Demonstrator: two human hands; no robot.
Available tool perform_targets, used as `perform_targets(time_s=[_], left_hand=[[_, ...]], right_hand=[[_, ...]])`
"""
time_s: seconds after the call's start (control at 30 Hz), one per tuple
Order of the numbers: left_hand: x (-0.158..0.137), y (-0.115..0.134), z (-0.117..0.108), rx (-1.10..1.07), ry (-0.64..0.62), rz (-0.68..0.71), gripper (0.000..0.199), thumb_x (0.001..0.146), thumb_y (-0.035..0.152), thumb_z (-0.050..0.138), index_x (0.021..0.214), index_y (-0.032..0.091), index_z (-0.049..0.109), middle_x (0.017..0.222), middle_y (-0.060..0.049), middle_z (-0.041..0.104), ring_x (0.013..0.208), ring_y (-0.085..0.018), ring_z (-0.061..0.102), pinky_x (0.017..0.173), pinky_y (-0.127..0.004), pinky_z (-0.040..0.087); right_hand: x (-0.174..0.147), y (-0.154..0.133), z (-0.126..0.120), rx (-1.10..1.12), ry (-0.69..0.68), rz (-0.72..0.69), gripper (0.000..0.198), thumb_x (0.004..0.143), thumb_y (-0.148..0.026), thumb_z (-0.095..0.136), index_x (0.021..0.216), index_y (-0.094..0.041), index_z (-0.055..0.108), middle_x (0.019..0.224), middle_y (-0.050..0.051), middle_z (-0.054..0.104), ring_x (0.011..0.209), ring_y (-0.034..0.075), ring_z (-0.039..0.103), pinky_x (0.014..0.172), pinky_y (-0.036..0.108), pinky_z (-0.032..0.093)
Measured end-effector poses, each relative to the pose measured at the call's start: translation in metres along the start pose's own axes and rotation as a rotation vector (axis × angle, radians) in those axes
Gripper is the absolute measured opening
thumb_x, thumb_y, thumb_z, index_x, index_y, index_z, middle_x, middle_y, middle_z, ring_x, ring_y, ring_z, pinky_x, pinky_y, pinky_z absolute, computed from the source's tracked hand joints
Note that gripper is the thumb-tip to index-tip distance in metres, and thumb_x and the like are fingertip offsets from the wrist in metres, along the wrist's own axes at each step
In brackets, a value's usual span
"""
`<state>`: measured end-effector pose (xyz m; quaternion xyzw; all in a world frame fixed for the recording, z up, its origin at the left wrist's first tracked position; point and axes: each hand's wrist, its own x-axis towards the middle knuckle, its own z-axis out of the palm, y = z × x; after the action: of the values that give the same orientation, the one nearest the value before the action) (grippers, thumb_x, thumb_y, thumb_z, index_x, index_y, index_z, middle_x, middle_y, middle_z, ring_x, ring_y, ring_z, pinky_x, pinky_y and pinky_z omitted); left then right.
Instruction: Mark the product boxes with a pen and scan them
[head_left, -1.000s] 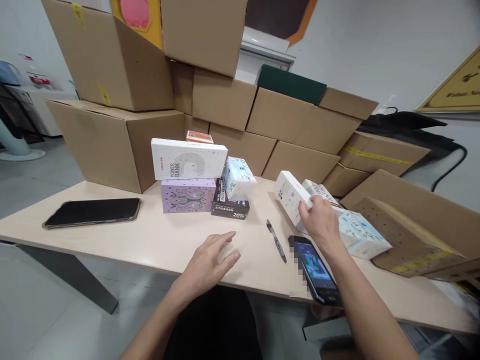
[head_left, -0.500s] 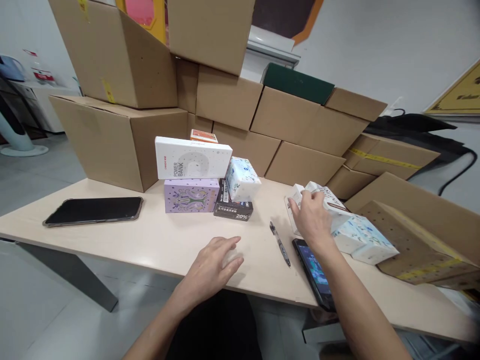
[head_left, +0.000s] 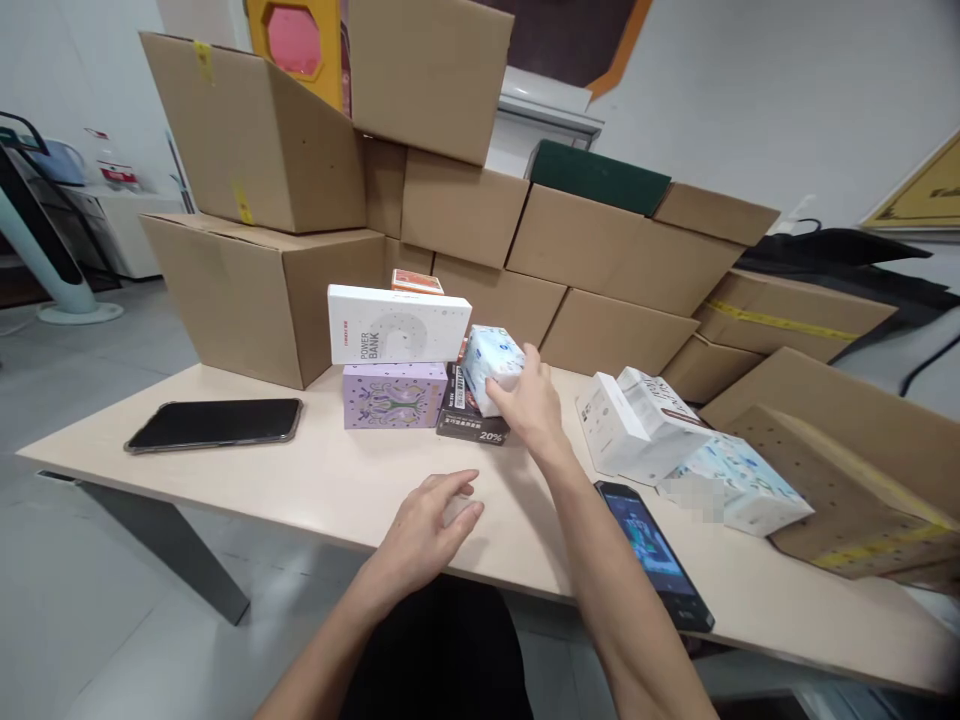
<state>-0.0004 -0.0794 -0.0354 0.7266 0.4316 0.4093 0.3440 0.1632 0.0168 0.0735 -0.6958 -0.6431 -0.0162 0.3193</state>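
My right hand (head_left: 531,400) is closed around a small white-and-blue floral tissue pack (head_left: 489,358), thumb on the front and fingers along its right side. That pack rests on a black box (head_left: 472,428) marked 20%. Left of it stands a purple patterned box (head_left: 394,396), with a white power bank box (head_left: 401,325) upright on top. My left hand (head_left: 435,525) hovers over the table's front edge, fingers loosely apart, holding nothing. An orange-topped box (head_left: 418,282) shows partly behind the power bank box.
A dark phone (head_left: 217,422) lies on the left of the table (head_left: 315,480), and a lit handheld device (head_left: 652,550) lies right of my forearm. White boxes (head_left: 611,425) and another floral tissue pack (head_left: 757,485) stand at right. Cardboard boxes (head_left: 592,325) wall the back.
My right hand has moved left from the white boxes to the tissue pack on the black box. My left hand stays nearly still. The pen is out of sight where my right forearm now passes.
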Motion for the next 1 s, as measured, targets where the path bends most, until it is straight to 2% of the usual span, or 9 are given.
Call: perform_targets(time_s=[0.1, 0.17, 0.3, 0.4, 0.47, 0.63, 0.77, 0.87, 1.0], left_hand=[[0.001, -0.003, 0.0, -0.169, 0.094, -0.053, 0.049, 0.09, 0.043, 0.061, 0.135, 0.023, 0.059, 0.123, -0.012, 0.07, 0.116, -0.026, 0.066, 0.102, -0.043, 0.051], [0.003, -0.006, -0.001, -0.303, 0.245, -0.083, 0.051, 0.088, 0.046, 0.064, 0.133, 0.022, 0.06, 0.124, -0.012, 0.069, 0.119, -0.026, 0.064, 0.105, -0.043, 0.05], [0.005, -0.011, -0.003, -0.5, 0.547, -0.124, 0.054, 0.087, 0.054, 0.063, 0.131, 0.021, 0.061, 0.129, -0.012, 0.066, 0.124, -0.027, 0.06, 0.106, -0.042, 0.049], [0.005, -0.012, -0.004, -0.526, 0.557, -0.147, 0.054, 0.093, 0.056, 0.055, 0.133, 0.021, 0.06, 0.134, -0.011, 0.064, 0.128, -0.027, 0.057, 0.11, -0.042, 0.045], [0.004, -0.01, -0.005, -0.503, 0.495, -0.128, 0.053, 0.095, 0.055, 0.051, 0.133, 0.02, 0.06, 0.136, -0.011, 0.062, 0.131, -0.027, 0.055, 0.112, -0.042, 0.042], [0.001, -0.003, -0.004, -0.402, 0.44, -0.137, 0.052, 0.098, 0.055, 0.046, 0.135, 0.019, 0.057, 0.136, -0.01, 0.061, 0.131, -0.026, 0.054, 0.112, -0.041, 0.042], [0.001, -0.003, -0.004, -0.342, 0.438, -0.152, 0.054, 0.098, 0.057, 0.044, 0.136, 0.019, 0.054, 0.135, -0.011, 0.06, 0.13, -0.026, 0.053, 0.111, -0.042, 0.042], [0.004, -0.002, -0.004, -0.287, 0.408, -0.198, 0.058, 0.099, 0.059, 0.042, 0.141, 0.02, 0.05, 0.138, -0.012, 0.058, 0.132, -0.027, 0.052, 0.111, -0.044, 0.041], [0.006, 0.002, -0.003, -0.215, 0.38, -0.223, 0.063, 0.099, 0.058, 0.042, 0.147, 0.019, 0.045, 0.15, -0.012, 0.05, 0.142, -0.028, 0.044, 0.118, -0.046, 0.035]], right_hand=[[-0.032, 0.021, -0.024, 0.139, 0.08, -0.094, 0.083, 0.083, -0.038, 0.066, 0.152, -0.01, 0.03, 0.148, 0.023, 0.046, 0.135, 0.034, 0.048, 0.109, 0.047, 0.045], [-0.063, 0.037, -0.035, 0.193, 0.08, -0.176, 0.084, 0.083, -0.039, 0.067, 0.154, -0.015, 0.028, 0.15, 0.02, 0.044, 0.134, 0.032, 0.049, 0.105, 0.046, 0.05], [-0.114, 0.067, -0.026, 0.135, 0.08, -0.478, 0.088, 0.082, -0.017, 0.064, 0.158, -0.022, 0.019, 0.151, 0.016, 0.043, 0.141, 0.031, 0.042, 0.11, 0.051, 0.047], [-0.134, 0.084, -0.005, 0.027, 0.094, -0.717, 0.087, 0.082, -0.002, 0.053, 0.159, -0.023, 0.018, 0.146, 0.015, 0.047, 0.148, 0.032, 0.032, 0.116, 0.057, 0.039], [-0.141, 0.09, 0.004, 0.008, 0.075, -0.76, 0.082, 0.084, -0.003, 0.052, 0.157, -0.026, 0.023, 0.147, 0.014, 0.046, 0.15, 0.032, 0.027, 0.116, 0.06, 0.038], [-0.157, 0.089, 0.001, 0.179, -0.011, -0.545, 0.066, 0.086, -0.034, 0.069, 0.146, -0.03, 0.041, 0.158, 0.013, 0.028, 0.148, 0.037, 0.03, 0.112, 0.062, 0.041], [-0.165, 0.084, 0.007, 0.339, 0.128, -0.185, 0.059, 0.093, -0.047, 0.059, 0.146, -0.027, 0.042, 0.145, 0.015, 0.044, 0.134, 0.033, 0.047, 0.105, 0.055, 0.047], [-0.164, 0.081, 0.013, 0.479, 0.028, 0.065, 0.056, 0.099, -0.054, 0.043, 0.147, -0.025, 0.043, 0.138, 0.014, 0.054, 0.126, 0.029, 0.055, 0.1, 0.048, 0.051], [-0.161, 0.077, 0.012, 0.548, -0.08, 0.104, 0.052, 0.1, -0.054, 0.039, 0.144, -0.027, 0.049, 0.141, 0.009, 0.058, 0.13, 0.027, 0.054, 0.105, 0.043, 0.048]])
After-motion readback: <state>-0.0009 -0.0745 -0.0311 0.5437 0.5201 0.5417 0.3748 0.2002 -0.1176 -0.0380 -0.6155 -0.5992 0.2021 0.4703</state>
